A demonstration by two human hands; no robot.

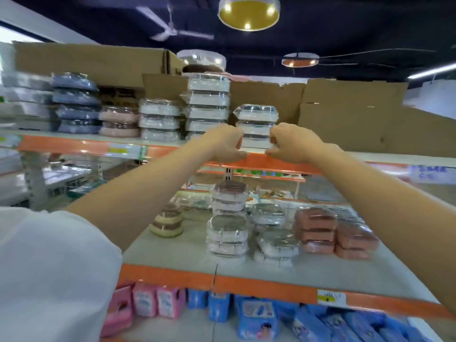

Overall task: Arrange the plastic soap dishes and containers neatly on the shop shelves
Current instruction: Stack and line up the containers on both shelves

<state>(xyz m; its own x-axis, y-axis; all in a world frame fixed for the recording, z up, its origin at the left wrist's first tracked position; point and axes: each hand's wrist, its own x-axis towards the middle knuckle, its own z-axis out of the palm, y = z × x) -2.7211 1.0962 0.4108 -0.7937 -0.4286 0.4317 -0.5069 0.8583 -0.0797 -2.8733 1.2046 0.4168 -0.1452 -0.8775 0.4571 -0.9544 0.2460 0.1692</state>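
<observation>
1. On the upper shelf (74,137), a short stack of white soap dishes (256,125) stands near the front edge.
2. The left hand (225,144) and the right hand (290,143), fingers curled, pinch its bottom dish from either side.
3. Just left stands a taller white stack (208,104); cardboard boxes (350,114) sit behind.

shop, stocked shelves (271,270), price label (331,297)
</observation>
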